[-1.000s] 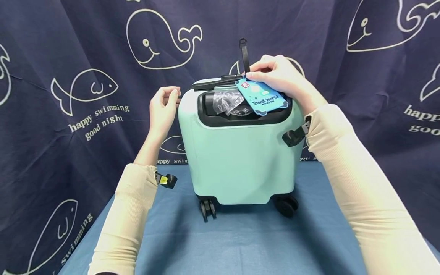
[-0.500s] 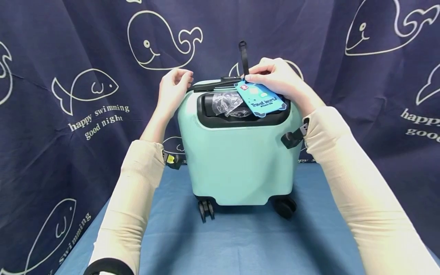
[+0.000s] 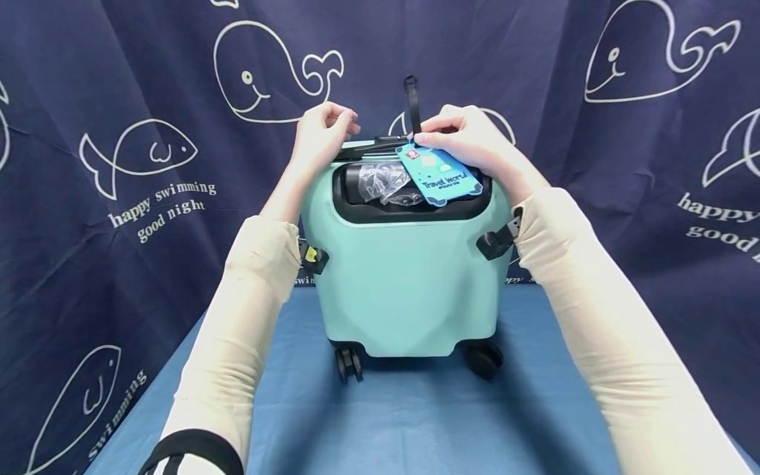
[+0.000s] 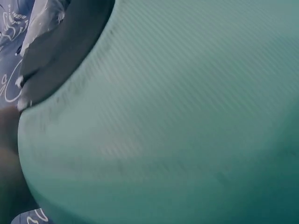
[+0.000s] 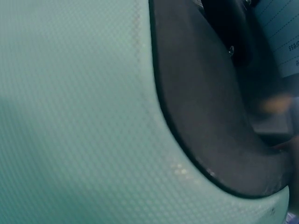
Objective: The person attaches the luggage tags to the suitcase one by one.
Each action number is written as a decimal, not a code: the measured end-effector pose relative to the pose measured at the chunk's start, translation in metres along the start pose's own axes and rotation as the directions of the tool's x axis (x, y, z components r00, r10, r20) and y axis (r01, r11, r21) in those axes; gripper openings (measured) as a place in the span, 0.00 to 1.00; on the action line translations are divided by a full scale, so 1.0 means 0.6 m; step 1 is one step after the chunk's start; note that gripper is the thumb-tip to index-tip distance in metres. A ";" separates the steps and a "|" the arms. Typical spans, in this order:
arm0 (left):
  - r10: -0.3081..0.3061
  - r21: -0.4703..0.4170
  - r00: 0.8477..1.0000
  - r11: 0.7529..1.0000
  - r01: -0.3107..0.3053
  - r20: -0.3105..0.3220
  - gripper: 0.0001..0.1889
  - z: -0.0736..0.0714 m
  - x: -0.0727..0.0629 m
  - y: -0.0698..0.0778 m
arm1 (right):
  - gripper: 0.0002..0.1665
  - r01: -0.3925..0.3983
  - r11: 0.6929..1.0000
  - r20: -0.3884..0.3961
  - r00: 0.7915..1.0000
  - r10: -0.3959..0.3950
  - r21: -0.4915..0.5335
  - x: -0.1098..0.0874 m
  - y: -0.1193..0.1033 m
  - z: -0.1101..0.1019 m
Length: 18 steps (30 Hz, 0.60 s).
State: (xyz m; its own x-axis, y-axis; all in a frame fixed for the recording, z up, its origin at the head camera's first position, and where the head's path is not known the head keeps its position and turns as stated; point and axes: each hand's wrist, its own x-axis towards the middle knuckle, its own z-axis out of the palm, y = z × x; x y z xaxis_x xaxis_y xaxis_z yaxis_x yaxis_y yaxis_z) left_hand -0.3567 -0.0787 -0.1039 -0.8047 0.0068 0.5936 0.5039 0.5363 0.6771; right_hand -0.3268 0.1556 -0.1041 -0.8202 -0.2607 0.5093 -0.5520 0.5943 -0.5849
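Observation:
A mint-green suitcase [image 3: 410, 284] stands upright in the head view. My right hand [image 3: 475, 140] pinches a blue luggage tag [image 3: 442, 177] at its upper end, where its black strap [image 3: 412, 105] sticks up over the suitcase's top. The tag, printed "Travel World", hangs across the black handle recess [image 3: 380, 212]. Above the upper left corner is my left hand [image 3: 322, 137], its fingers loosely bent with nothing in them, beside the black handle bar [image 3: 362, 152]. Both wrist views are mostly filled by the textured green shell [image 4: 163, 102] and the black recess rim [image 5: 201, 93].
Clear crinkled plastic [image 3: 380, 181] wraps the grip inside the recess. Black wheels [image 3: 348, 364] rest on the blue cloth [image 3: 392, 422] of the table. Behind hangs a dark blue curtain [image 3: 505, 46] with white whales and fish.
My left hand has risen and moved right, from beside the suitcase to over its upper left corner. My right hand keeps its pinch on the tag, and the head view has shifted slightly.

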 end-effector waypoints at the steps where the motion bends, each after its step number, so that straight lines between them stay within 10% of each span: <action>1: 0.004 0.002 1.000 1.000 -0.004 0.003 0.12 0.002 0.002 0.002 | 0.19 0.002 1.000 0.002 1.000 -0.002 -0.007 0.000 0.000 0.002; 18: 0.021 0.130 0.996 0.991 -0.033 0.090 0.13 0.036 0.029 0.025 | 0.18 0.016 1.000 0.019 1.000 -0.016 0.009 0.012 -0.017 0.031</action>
State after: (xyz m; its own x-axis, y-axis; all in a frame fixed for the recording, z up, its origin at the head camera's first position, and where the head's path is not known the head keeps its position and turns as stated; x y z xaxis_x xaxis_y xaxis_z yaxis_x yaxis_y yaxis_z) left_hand -0.3701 -0.0520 -0.0925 -0.8190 0.0940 0.5661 0.4848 0.6411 0.5949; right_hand -0.3298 0.1338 -0.1062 -0.8138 -0.2849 0.5065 -0.5665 0.5834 -0.5820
